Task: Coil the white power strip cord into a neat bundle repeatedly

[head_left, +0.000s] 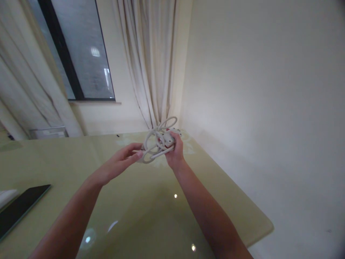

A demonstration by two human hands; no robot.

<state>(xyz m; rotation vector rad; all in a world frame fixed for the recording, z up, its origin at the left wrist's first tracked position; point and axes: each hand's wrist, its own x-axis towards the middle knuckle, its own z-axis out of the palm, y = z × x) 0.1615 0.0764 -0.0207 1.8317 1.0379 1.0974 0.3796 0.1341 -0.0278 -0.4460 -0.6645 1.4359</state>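
A white power strip [169, 139] with its pale cord [152, 145] bundled in loose loops is held above the far part of the table. My right hand [175, 149] is closed around the strip, thumb on top of its socket face. On the left side of the bundle, my left hand [125, 158] has its thumb and fingers around the outer cord loops. What lies between these fingertips is partly hidden. One loop of cord sticks up above the strip toward the curtain.
The glossy greenish table [151, 201] meets the wall [256, 108] on the right. A dark flat panel [21, 207] lies at the left, beside a white item [7, 197]. A small black object [118, 136] rests near the far edge. Curtains [151, 64] and a window [83, 50] stand behind.
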